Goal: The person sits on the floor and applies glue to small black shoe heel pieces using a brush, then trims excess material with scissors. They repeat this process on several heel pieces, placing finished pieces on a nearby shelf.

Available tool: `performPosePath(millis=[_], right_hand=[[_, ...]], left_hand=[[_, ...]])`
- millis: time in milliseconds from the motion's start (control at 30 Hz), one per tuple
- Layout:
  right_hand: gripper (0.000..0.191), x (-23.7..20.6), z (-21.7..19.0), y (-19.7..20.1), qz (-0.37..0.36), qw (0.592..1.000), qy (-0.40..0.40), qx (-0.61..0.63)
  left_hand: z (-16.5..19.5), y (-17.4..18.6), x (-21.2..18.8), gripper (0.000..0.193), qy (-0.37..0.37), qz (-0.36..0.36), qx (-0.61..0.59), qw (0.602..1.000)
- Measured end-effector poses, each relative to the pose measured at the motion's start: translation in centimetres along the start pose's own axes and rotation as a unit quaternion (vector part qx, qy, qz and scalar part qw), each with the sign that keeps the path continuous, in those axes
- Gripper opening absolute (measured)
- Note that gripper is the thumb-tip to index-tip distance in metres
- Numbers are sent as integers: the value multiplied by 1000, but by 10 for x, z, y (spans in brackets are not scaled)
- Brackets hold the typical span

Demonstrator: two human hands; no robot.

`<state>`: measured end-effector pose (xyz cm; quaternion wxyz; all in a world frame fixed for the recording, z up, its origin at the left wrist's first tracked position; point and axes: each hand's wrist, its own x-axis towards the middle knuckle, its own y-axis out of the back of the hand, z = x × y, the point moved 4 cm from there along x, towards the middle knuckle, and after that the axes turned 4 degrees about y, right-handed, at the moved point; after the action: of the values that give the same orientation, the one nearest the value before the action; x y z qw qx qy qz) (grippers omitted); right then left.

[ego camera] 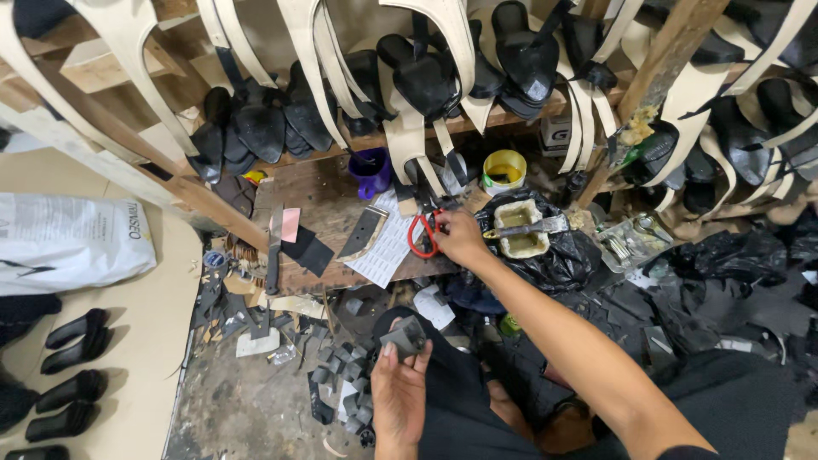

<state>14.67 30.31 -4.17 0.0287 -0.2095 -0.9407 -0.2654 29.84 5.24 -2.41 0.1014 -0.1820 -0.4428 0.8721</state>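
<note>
Head view looks down on a cluttered shoemaking bench. At about 6 o'clock the left hand (398, 393) is raised palm-up, its fingers closed on a small dark grey leather piece (404, 338) pinched between thumb and fingertips. The right hand (458, 238) reaches out toward 12 o'clock, arm stretched across from the lower right, and its fingers are curled onto the red-handled scissors (423, 235) lying on the wooden board (328, 200); the grip looks closed on the handles, though the blades are hard to make out. Just left of the scissors, at 9 o'clock from them, a white printed paper (385, 249) lies on the board with a flat metal blade (362, 232) touching its upper left corner. At 3 o'clock from the right hand sits a glue tub (521, 228) nested in a black plastic bag, with a brush laid across its top. At 1 o'clock from that hand stands a yellow cup (504, 170), and at 11 o'clock a purple cup (371, 172). Black shoe soles and pale straps hang on the rack along the top. Leather scraps (341, 375) litter the floor beside the left hand.
</note>
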Motion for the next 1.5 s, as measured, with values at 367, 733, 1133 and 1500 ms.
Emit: performPosePath(millis=[367, 733, 1133, 1500], right_hand=[[34, -50, 15, 127, 72, 937, 46, -338], [17, -72, 96, 170, 270, 930, -62, 241], [23, -96, 83, 198, 309, 822, 39, 477], [21, -79, 27, 160, 72, 961, 137, -231]], left_hand=[[-111, -35, 113, 36, 121, -126, -152, 973], [-158, -60, 162, 38, 177, -65, -174, 967], [-165, -62, 161, 33, 178, -45, -141, 973], [-167, -31, 155, 26, 150, -30, -108, 982]])
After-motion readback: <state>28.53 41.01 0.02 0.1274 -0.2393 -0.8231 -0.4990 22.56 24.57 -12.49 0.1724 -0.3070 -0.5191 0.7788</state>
